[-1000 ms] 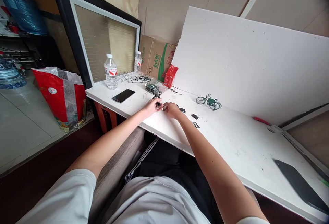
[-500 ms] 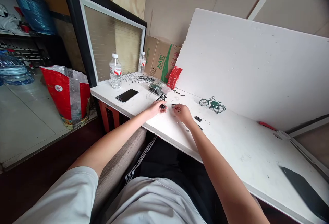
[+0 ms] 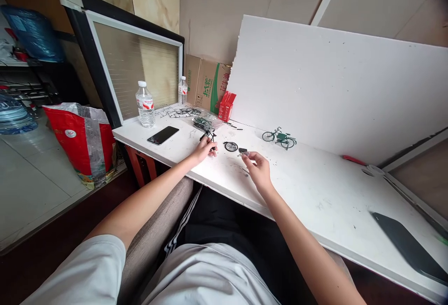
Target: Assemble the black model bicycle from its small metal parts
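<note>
My left hand [image 3: 206, 150] is closed around a small black model bicycle frame [image 3: 209, 134] above the white table. A black spoked model wheel [image 3: 231, 146] lies on the table between my hands. My right hand [image 3: 257, 164] has its thumb and fingers brought together beside a small dark flat piece [image 3: 242, 150]; what the fingertips hold, if anything, is too small to make out. Farther back to the right stands a green model bicycle [image 3: 280, 138]. Behind my left hand lies a clear plastic bag [image 3: 205, 122] with green parts.
A phone [image 3: 163, 135] and two water bottles [image 3: 145, 104] are at the left, near black part frames [image 3: 180, 111]. A red box [image 3: 227, 106] stands before a cardboard carton [image 3: 206, 83]. A dark flat object [image 3: 408, 244] lies at the right edge.
The view has shifted. My right hand has moved away from my left toward the small dark piece. The wheel now lies uncovered on the table between them.
</note>
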Tool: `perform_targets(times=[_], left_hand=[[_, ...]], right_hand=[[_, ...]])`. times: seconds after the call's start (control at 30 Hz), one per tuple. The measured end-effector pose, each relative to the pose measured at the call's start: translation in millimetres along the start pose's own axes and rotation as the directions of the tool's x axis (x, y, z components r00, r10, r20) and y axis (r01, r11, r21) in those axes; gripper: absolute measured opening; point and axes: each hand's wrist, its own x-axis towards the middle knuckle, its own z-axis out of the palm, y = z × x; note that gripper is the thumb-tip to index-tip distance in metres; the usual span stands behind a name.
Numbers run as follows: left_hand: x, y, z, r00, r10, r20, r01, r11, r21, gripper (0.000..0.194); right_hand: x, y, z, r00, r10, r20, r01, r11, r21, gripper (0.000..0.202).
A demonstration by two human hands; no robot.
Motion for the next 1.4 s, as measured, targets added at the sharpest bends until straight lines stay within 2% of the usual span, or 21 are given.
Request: perform_targets(times=[0.07, 0.17, 0.2, 0.3, 0.43, 0.53, 0.6, 0.67, 0.77, 0.87, 1.0, 1.07, 1.1, 1.13, 1.2, 1.23, 1.27, 1.3, 1.33, 1.4], left_hand=[[-3.5, -0.6, 3.4, 0.997, 0.078, 0.003, -0.078, 0.996, 0.044, 0.035], [-9.5, -1.9, 14.0, 0.987, 0.147, 0.058, -0.148, 0.989, 0.019, 0.032], [-12.3, -2.3, 19.7, 0.987, 0.141, 0.081, -0.141, 0.990, -0.012, 0.028], [-23.9, -3.2, 40.7, 0.967, 0.088, 0.237, -0.065, 0.993, -0.103, 0.022], [-42.1, -3.3, 62.7, 0.908, 0.050, 0.416, -0.008, 0.995, -0.102, 0.017], [-48.3, -2.2, 67.0, 0.891, 0.042, 0.452, -0.011, 0.997, -0.070, 0.016], [-48.7, -1.4, 66.7, 0.891, 0.034, 0.453, -0.006, 0.998, -0.064, 0.015], [-48.5, -0.6, 66.8, 0.890, 0.025, 0.456, -0.002, 0.999, -0.051, 0.016], [-50.3, 1.5, 68.8, 0.900, -0.003, 0.437, -0.003, 1.000, 0.012, 0.015], [-52.6, 3.8, 70.7, 0.910, -0.036, 0.413, 0.005, 0.997, 0.078, 0.016], [-50.0, 2.2, 69.1, 0.912, -0.057, 0.406, 0.034, 0.997, 0.065, 0.020], [-47.7, 0.8, 68.0, 0.911, -0.064, 0.407, 0.062, 0.998, 0.018, 0.021], [-46.9, 0.7, 67.8, 0.911, -0.067, 0.408, 0.077, 0.997, -0.007, 0.021], [-46.4, 1.0, 67.6, 0.910, -0.071, 0.407, 0.090, 0.996, -0.029, 0.021], [-46.4, 3.2, 67.7, 0.912, -0.071, 0.404, 0.103, 0.993, -0.058, 0.021], [-46.8, 4.6, 67.8, 0.913, -0.068, 0.403, 0.104, 0.992, -0.068, 0.021], [-47.3, 6.0, 67.9, 0.911, -0.064, 0.406, 0.104, 0.992, -0.075, 0.021], [-47.7, 7.1, 67.8, 0.910, -0.060, 0.411, 0.102, 0.991, -0.082, 0.021], [-48.0, 7.8, 67.7, 0.907, -0.056, 0.417, 0.101, 0.991, -0.088, 0.021], [-48.2, 8.1, 67.5, 0.902, -0.054, 0.428, 0.103, 0.990, -0.094, 0.023]], right_hand=[[-12.2, -2.5, -1.7, 1.000, -0.011, 0.026, 0.010, 0.999, 0.047, 0.040], [-25.9, -6.0, -6.3, 0.995, -0.064, 0.071, 0.062, 0.998, 0.029, 0.036], [-29.5, -6.3, -8.7, 0.993, -0.093, 0.077, 0.093, 0.996, 0.000, 0.034], [-39.3, -4.6, -16.9, 0.972, -0.218, 0.089, 0.228, 0.965, -0.127, 0.026], [-49.7, -1.0, -23.1, 0.903, -0.415, 0.108, 0.429, 0.875, -0.224, 0.011], [-53.5, -0.1, -22.7, 0.845, -0.526, 0.094, 0.534, 0.823, -0.194, 0.010], [-54.2, 0.6, -20.8, 0.825, -0.558, 0.093, 0.564, 0.803, -0.192, 0.010], [-53.4, 1.6, -18.4, 0.830, -0.550, 0.099, 0.556, 0.795, -0.242, 0.007], [-49.3, 2.9, -15.3, 0.888, -0.449, 0.097, 0.452, 0.820, -0.352, 0.007], [-44.5, 2.1, -15.4, 0.935, -0.340, 0.101, 0.351, 0.853, -0.385, 0.010], [-48.9, -1.3, -19.5, 0.923, -0.368, 0.108, 0.381, 0.845, -0.374, 0.011], [-60.6, -3.1, -18.7, 0.885, -0.431, 0.178, 0.466, 0.797, -0.385, 0.013], [-69.0, -3.8, -16.3, 0.846, -0.467, 0.257, 0.533, 0.756, -0.380, 0.015], [-78.6, -4.2, -12.3, 0.787, -0.500, 0.361, 0.612, 0.704, -0.359, 0.018], [-99.0, -3.9, -0.3, 0.582, -0.538, 0.610, 0.784, 0.570, -0.245, 0.023], [-108.6, -3.0, 7.0, 0.477, -0.513, 0.714, 0.842, 0.500, -0.203, 0.023], [-116.8, -1.6, 14.4, 0.411, -0.460, 0.787, 0.875, 0.441, -0.199, 0.023], [-123.4, 0.4, 21.3, 0.394, -0.388, 0.833, 0.885, 0.403, -0.231, 0.023], [-128.1, 3.0, 27.3, 0.400, -0.303, 0.865, 0.885, 0.374, -0.278, 0.020], [-132.4, 9.5, 35.3, 0.448, -0.136, 0.884, 0.858, 0.344, -0.382, 0.018]])
